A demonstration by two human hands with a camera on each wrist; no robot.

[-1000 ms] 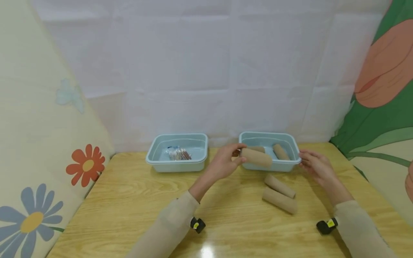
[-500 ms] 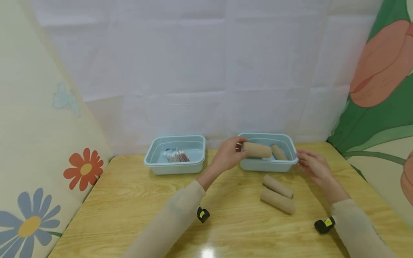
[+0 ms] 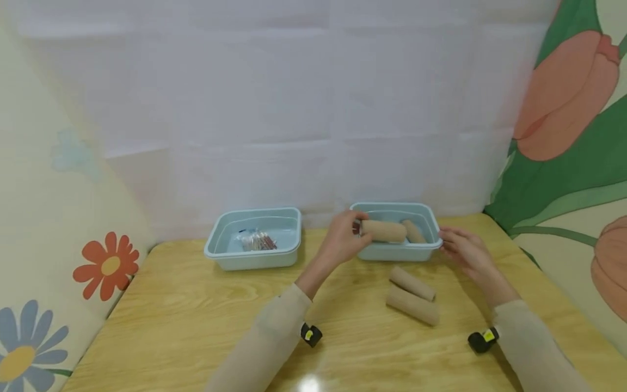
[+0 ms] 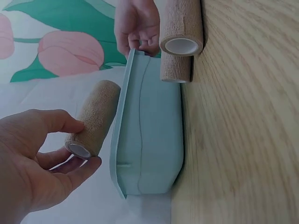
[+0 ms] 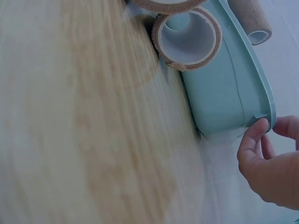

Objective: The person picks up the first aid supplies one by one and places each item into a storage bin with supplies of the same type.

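Observation:
My left hand [image 3: 338, 239] pinches one end of a tan crepe-textured bandage roll [image 3: 384, 231] with a white core. In the head view the roll lies level over the front rim of the right-hand light blue plastic bin [image 3: 397, 252]. The left wrist view shows this held roll [image 4: 96, 116] beside the bin's rim, between thumb and fingers. My right hand [image 3: 467, 250] grips the bin's right rim corner, thumb against the outer wall [image 5: 229, 98]. Inside the bin lies another roll [image 3: 414, 231], partly covered by the held one. Two more rolls, a nearer one [image 3: 412, 306] and a farther one [image 3: 412, 284], rest on the table.
To the left stands a second light blue bin [image 3: 257, 261], holding a clear packet of thin sticks [image 3: 257, 239]. A white sheet [image 3: 245, 109] hangs behind both bins. Flower-patterned panels flank the wooden table [image 3: 196, 316] on either side.
My left hand has raised the held roll from in front of the bin's rim and levelled it over the bin. My right hand stays at the rim corner. The head view has turned slightly right.

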